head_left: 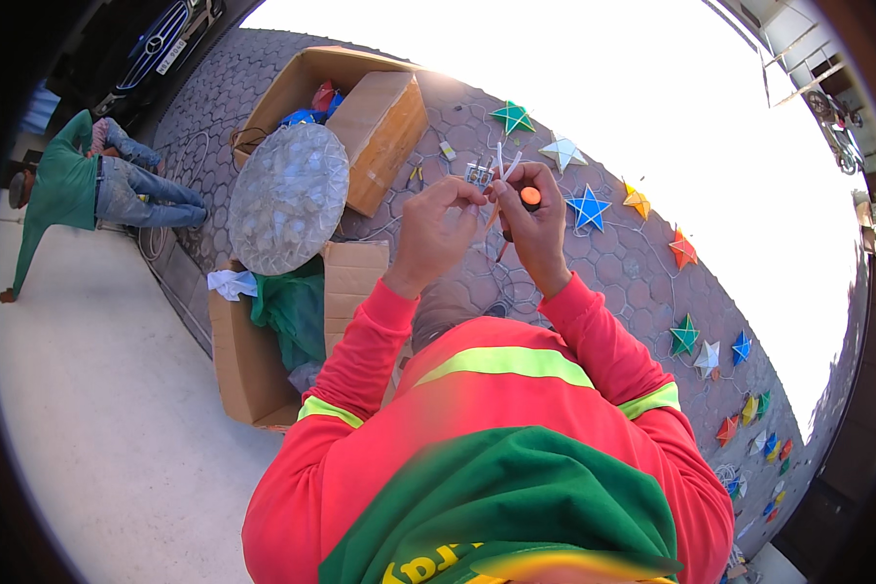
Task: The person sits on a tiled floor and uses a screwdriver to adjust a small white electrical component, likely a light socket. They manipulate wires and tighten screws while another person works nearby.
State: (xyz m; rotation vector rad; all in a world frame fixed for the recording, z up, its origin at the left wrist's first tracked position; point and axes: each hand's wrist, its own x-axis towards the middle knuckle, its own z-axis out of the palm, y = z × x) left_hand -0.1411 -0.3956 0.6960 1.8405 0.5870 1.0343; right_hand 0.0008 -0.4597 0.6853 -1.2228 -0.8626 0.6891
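My right hand (535, 226) is closed around a tool with a round orange handle end (530, 196) and a black part below it. Thin white strips (502, 167), perhaps wire ends, fan out in a V above its thumb and fingers. My left hand (432, 234) is closed in a pinch, its fingertips meeting the lower part of these strips close to my right thumb. A thin reddish length hangs below the fingers between both hands; its kind is unclear. Just beyond the fingertips, a small metal-framed item (478, 174) lies on the paving.
Star lanterns, including a blue one (589, 208) and a red one (682, 248), lie strung along white wire at right. Left stand open cardboard boxes (246, 365) and a round whitish lantern (289, 200). Pliers (416, 178) lie ahead. A person in green (73, 175) bends near a car (151, 49).
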